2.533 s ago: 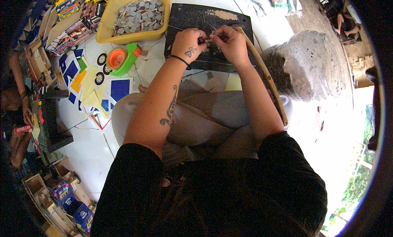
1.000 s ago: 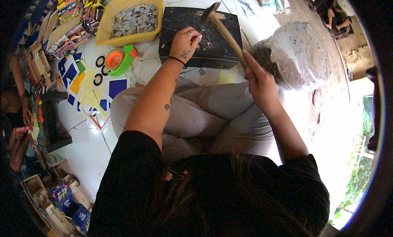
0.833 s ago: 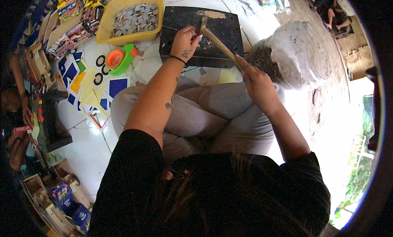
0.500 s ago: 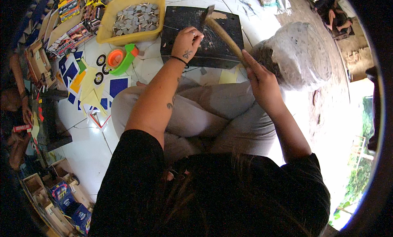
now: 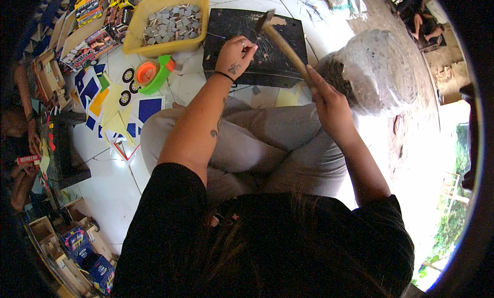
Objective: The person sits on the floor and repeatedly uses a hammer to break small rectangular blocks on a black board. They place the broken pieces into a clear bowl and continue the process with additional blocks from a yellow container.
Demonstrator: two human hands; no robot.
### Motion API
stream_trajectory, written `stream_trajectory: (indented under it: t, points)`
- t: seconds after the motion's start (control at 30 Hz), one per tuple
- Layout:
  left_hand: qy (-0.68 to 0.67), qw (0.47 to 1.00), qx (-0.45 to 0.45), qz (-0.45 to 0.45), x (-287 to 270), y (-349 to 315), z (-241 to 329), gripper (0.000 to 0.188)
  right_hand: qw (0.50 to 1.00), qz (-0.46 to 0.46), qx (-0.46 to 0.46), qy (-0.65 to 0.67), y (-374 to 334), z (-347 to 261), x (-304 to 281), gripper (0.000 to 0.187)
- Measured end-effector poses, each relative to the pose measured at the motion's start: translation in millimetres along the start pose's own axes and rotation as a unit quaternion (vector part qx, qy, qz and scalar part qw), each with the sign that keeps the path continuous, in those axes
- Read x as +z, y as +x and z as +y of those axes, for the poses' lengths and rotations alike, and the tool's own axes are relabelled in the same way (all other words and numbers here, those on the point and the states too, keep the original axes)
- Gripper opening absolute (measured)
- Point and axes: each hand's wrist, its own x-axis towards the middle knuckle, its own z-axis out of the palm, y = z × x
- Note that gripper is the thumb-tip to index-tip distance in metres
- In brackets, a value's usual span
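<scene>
My right hand (image 5: 331, 100) is wrapped round the wooden handle of a hammer (image 5: 287, 49). The hammer's metal head is over a dark, scratched block (image 5: 285, 35), close to my left hand. My left hand (image 5: 236, 55) is closed in a pinch above the same block, wearing a ring and a dark wristband. What its fingertips hold is hidden or too small to make out. A thin pale strip or rod (image 5: 216, 37) shows just left of those fingers; whether it is held I cannot tell.
A yellow tub (image 5: 205, 20) of small grey pieces stands behind left. Beside it are a green and orange container (image 5: 163, 78), toy wheels (image 5: 125, 98), coloured sheets (image 5: 150, 110) and toy trucks (image 5: 86, 46). A plastic-wrapped bundle (image 5: 383, 74) sits right. Another person's hand (image 5: 34, 143) is far left.
Hardly anything differs. The hammer's head has shifted very slightly right and down, and the whole view has moved a little.
</scene>
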Motion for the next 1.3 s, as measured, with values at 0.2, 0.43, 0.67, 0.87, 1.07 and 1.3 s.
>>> stream_trajectory:
  t: [0.2, 0.43, 0.67, 0.87, 1.07, 1.3]
  points:
    - [-0.024, 0.999, -0.020, 0.007, 3, -2, 2, 0.013, 1.000, -0.015, 0.008, -0.013, -1, 2, 2, 0.049]
    - [0.008, 1.000, -0.003, -0.003, 4, -2, -5, 0.012, 1.000, 0.004, 0.004, -0.011, -1, 3, 3, 0.049]
    - [-0.003, 1.000, -0.020, 0.000, 5, -2, -5, 0.012, 0.998, 0.031, -0.041, 0.022, 0, 9, 8, 0.049]
    - [-0.002, 0.998, -0.056, -0.014, -6, 5, 1, 0.016, 0.982, 0.021, 0.135, 0.132, -3, 13, 9, 0.044]
    - [0.150, 0.974, -0.115, -0.123, -36, 12, -4, 0.020, 0.915, -0.069, 0.179, 0.354, -9, 13, 17, 0.048]
    - [0.237, 0.964, -0.062, -0.101, -43, -4, 13, 0.020, 0.954, -0.064, 0.112, 0.271, -8, 19, 51, 0.047]
